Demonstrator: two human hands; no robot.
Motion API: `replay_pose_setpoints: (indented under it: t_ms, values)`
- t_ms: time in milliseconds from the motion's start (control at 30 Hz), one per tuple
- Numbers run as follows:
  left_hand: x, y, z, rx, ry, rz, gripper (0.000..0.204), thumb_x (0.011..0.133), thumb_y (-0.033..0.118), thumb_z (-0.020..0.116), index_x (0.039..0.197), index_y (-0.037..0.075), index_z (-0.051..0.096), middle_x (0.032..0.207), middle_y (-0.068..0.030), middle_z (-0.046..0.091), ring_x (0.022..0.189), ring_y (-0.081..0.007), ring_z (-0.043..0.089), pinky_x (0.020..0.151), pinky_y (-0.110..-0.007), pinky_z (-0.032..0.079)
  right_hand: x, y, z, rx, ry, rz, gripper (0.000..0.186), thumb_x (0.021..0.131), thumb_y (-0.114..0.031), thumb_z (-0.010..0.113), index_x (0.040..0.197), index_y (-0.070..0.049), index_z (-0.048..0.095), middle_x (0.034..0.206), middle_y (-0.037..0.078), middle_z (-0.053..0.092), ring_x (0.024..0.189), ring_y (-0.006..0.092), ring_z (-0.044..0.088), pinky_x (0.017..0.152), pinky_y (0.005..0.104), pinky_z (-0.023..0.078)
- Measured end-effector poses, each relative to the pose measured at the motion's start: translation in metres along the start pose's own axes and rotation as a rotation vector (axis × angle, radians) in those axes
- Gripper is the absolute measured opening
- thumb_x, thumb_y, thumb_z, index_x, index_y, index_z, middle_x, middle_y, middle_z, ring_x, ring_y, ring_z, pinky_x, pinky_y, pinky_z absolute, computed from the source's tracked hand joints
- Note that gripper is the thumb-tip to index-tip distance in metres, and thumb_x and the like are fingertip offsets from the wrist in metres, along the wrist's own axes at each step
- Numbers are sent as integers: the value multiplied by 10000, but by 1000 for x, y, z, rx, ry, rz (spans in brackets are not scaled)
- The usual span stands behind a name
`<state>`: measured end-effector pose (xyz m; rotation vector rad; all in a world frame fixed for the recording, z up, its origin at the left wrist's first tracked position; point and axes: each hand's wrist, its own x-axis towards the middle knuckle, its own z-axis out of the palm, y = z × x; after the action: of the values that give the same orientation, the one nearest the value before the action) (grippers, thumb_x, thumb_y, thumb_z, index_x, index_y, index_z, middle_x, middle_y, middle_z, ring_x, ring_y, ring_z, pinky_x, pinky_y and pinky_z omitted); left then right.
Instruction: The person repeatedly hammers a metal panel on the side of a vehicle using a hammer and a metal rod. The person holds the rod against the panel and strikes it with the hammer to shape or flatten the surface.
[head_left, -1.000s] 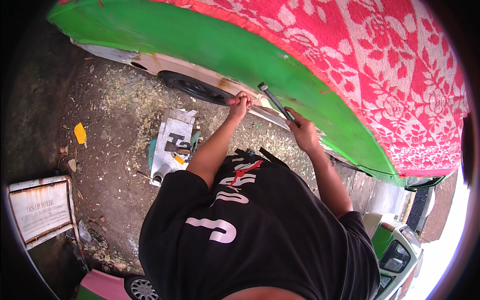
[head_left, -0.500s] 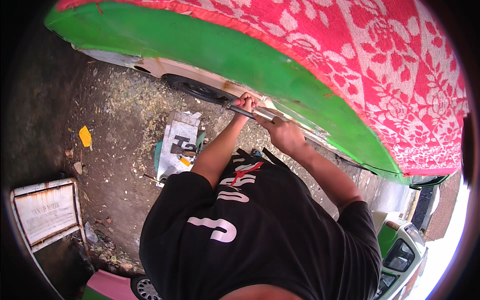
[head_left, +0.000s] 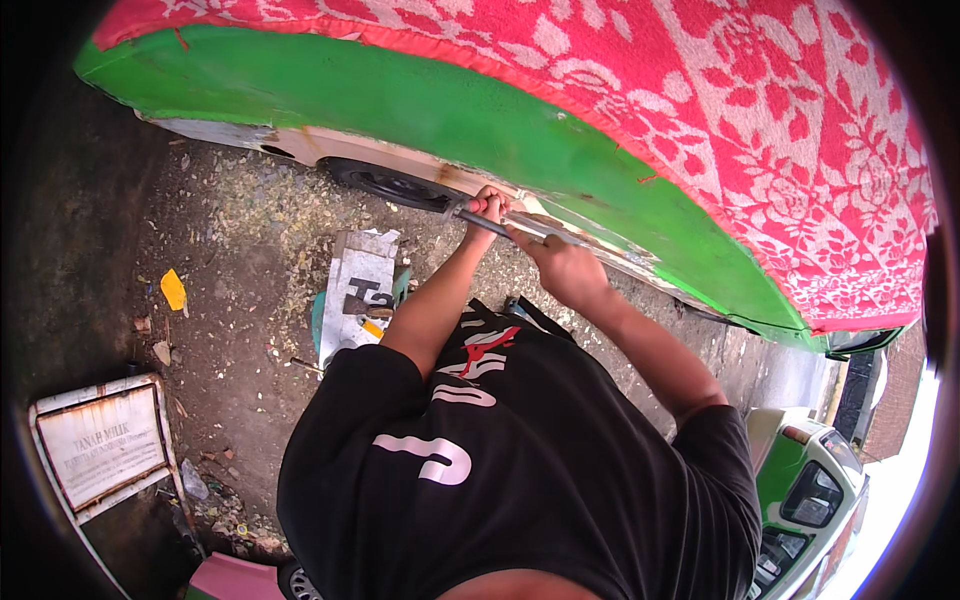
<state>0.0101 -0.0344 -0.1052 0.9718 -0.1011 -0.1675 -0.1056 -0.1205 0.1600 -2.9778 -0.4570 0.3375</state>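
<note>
My left hand (head_left: pixel 488 214) is closed on a red-handled tool (head_left: pixel 477 205) held against the pale, rust-stained lower body strip (head_left: pixel 532 216) of a green vehicle (head_left: pixel 400 100). In my right hand (head_left: pixel 566 268) is a hammer (head_left: pixel 484 222); its head is at the handle of that tool, beside my left fingers. I cannot tell whether they touch, and the working end of the red-handled tool is hidden. A black wheel (head_left: pixel 375 180) sits behind and left of my hands. Red-and-white floral cloth (head_left: pixel 720 90) covers the vehicle's upper part.
Below, a pale board (head_left: pixel 344 265) lies on the dirt with small items on it. A yellow piece (head_left: pixel 172 290) lies farther left. A rusty framed sign (head_left: pixel 105 450) stands at lower left, near a pink car part (head_left: pixel 225 575). Another green-and-white vehicle (head_left: pixel 800 500) is at lower right.
The hammer has swung down and leftward from a raised position to the red-handled tool, and my right hand moved left with it. Since half a second ago both hands have barely moved.
</note>
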Motion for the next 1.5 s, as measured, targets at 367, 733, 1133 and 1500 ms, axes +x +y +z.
replay_pose_setpoints:
  t_ms: [367, 733, 1133, 1500]
  values:
    - [2, -7, 0, -27, 34, -36, 123, 928, 44, 438, 821, 75, 488, 721, -71, 600, 608, -94, 478, 543, -233, 392, -4, -14, -2, 41, 162, -131, 610, 827, -27, 539, 1395, -249, 545, 839, 145, 655, 604, 319, 653, 531, 432, 544]
    - [-13, 8, -1, 24, -56, 25, 102, 923, 25, 460, 835, 47, 506, 783, -73, 616, 663, -96, 481, 615, -232, 417, -28, -23, -9, 269, 164, 26, 532, 905, -71, 535, 1416, -220, 525, 763, 152, 606, 669, 362, 635, 602, 470, 522]
    - [-26, 11, 0, 126, -60, -2, 126, 968, 68, 411, 876, 49, 496, 932, -113, 649, 774, -148, 561, 727, -290, 467, -49, -6, 8, 441, 148, 167, 467, 942, -139, 561, 1398, -236, 538, 766, 184, 652, 709, 368, 657, 656, 489, 525]
    - [-33, 6, -3, 133, -153, 46, 121, 983, 21, 433, 879, 44, 490, 933, -88, 608, 858, -131, 529, 839, -288, 447, -54, -9, 1, 503, 126, 205, 437, 950, -167, 574, 1381, -229, 553, 789, 212, 653, 731, 398, 648, 669, 481, 515]
